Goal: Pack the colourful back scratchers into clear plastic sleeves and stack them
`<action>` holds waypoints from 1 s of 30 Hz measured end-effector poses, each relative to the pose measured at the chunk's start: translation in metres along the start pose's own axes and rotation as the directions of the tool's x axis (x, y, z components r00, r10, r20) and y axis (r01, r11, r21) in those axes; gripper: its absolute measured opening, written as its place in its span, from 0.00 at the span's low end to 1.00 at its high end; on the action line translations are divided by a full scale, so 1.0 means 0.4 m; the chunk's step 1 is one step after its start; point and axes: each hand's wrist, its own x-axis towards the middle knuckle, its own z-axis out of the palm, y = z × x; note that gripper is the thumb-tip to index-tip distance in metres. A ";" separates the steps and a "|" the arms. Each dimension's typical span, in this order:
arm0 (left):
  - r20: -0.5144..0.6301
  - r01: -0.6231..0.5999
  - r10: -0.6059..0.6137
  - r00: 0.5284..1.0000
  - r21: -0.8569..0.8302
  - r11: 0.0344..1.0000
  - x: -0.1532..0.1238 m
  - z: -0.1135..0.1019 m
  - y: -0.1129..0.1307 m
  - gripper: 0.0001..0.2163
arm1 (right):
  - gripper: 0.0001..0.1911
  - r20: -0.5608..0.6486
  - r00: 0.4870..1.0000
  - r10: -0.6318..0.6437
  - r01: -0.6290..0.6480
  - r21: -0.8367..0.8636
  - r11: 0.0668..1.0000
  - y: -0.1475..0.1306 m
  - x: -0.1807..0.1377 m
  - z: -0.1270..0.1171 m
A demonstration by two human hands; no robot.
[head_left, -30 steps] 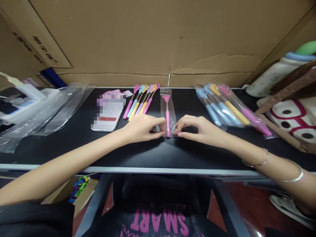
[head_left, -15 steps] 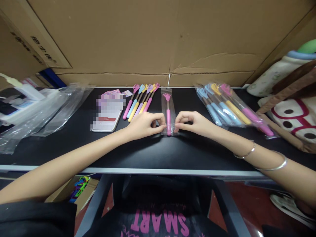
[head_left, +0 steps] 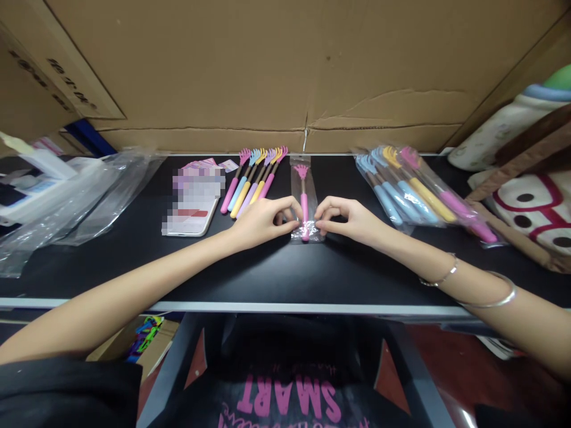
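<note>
A pink hand-shaped back scratcher [head_left: 304, 205] lies in a clear plastic bag [head_left: 313, 189] at the middle of the black table, its claw end pointing away from me. On the bag's left edge, near the handle's lower end, the curled fingers and thumb of my left hand [head_left: 267, 221] are pinched. My right hand [head_left: 345, 219] pinches the opposite edge in the same way. Just beyond my left hand, several unbagged back scratchers [head_left: 243, 189] in pink, blue, yellow and purple lie side by side. To the right lie several bagged back scratchers [head_left: 408, 193], overlapping one another.
A phone [head_left: 191, 221] lies left of the scratchers, with printed cards [head_left: 227, 165] behind it. Clear plastic bags [head_left: 102, 202] cover the table's left part. Cardboard [head_left: 267, 65] walls the back. A bottle [head_left: 495, 128] and a brown-handled bag [head_left: 530, 202] stand at the right.
My fingertips have shifted slightly upward along the bag's edges. The bagged pink back scratcher stays in place between my hands, and the view has tilted a little.
</note>
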 end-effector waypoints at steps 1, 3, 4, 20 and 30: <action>0.001 0.004 -0.004 1.000 0.024 1.000 -0.001 0.001 0.001 0.04 | 0.11 0.001 1.000 -0.004 0.004 -0.018 1.000 0.000 -0.001 0.001; -0.005 0.007 -0.007 1.000 0.064 0.998 -0.003 0.004 0.003 0.03 | 0.10 0.001 1.000 -0.020 0.020 -0.062 0.998 0.001 -0.004 0.002; -0.011 0.006 -0.005 1.000 0.081 0.997 -0.004 0.005 0.004 0.03 | 0.10 -0.006 0.999 -0.035 0.034 -0.101 0.994 0.002 -0.005 0.002; -0.008 -0.224 0.295 0.956 0.628 0.745 -0.028 -0.002 0.015 0.09 | 0.12 0.027 0.961 -0.274 0.218 -0.682 0.698 -0.005 -0.044 0.002; 0.210 -0.327 0.251 0.945 0.602 0.728 -0.054 -0.037 0.052 0.16 | 0.18 0.189 0.934 -0.303 0.344 -0.702 0.623 -0.020 -0.065 -0.016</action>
